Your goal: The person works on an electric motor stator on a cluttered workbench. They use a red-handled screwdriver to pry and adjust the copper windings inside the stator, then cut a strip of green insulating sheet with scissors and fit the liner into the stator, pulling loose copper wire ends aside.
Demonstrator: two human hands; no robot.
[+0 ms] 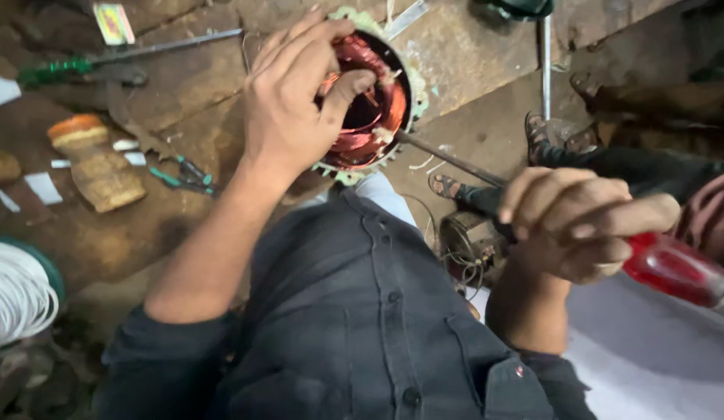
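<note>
Copper windings filled the round motor stator with the dark steel ring and pale green insulation paper [375, 109], which sat on the worn, stained wooden bench [471, 54] just ahead of the person's chest. The left hand [296, 97] reached up from a bare, extended forearm and curled over the stator's near-left rim, fingers [315, 39] draped across the top edge and thumb pressed down into the coil, so it gripped the ring firmly. The right hand [576, 222] was held lower and to the right, elbow bent, wrapped in a tight fist around the long screwdriver with the translucent red plastic handle [677, 268]; its thin metal shaft ran up and left until the tip met the stator's lower-right edge. Both sleeves of the dark grey buttoned shirt [354, 311] were pushed up. On the bench to the left lay a green-handled screwdriver [54, 71], small teal-handled pliers [183, 175] and a block of stacked tan wooden pieces [97, 163]. A coil of white cord [15, 292] showed at the left edge.
</note>
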